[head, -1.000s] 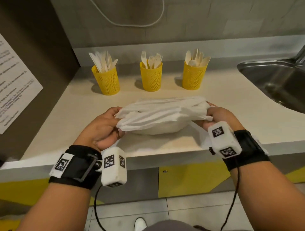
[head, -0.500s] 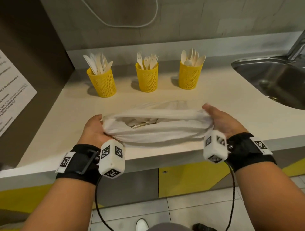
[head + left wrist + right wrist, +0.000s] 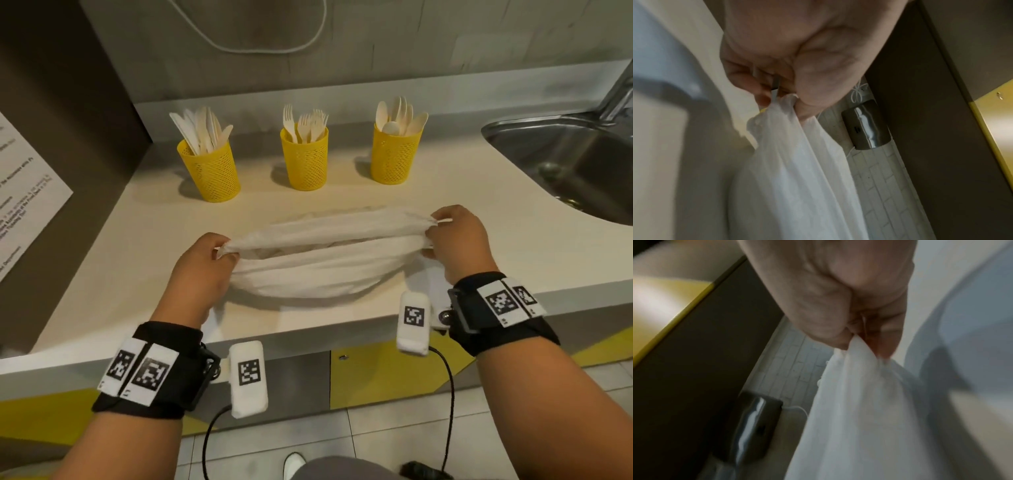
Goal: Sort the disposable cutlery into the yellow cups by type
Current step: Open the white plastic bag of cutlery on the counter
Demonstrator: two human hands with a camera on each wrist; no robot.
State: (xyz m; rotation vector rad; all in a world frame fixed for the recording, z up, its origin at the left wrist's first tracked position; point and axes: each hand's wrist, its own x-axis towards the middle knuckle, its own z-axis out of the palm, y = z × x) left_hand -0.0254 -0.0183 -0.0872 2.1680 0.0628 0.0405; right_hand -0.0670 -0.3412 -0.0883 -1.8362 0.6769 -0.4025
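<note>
Sorting looks mostly done: knife cup upper left, fork cup centre, spoon cup right of it, each full. My left hand and right hand each pinch an end of the white plastic bag, low on the surface. Can't tell whether cutlery remains inside.

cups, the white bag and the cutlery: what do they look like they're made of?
Yellow cups: likely moulded plastic, matte, with an open mesh wall.
White bag: thin plastic film or light nonwoven, can't tell; semi-translucent, gathers in soft folds where the left hand and right hand pinch it.
Cutlery: pale cream, matte; plastic or wood, unclear.
</note>
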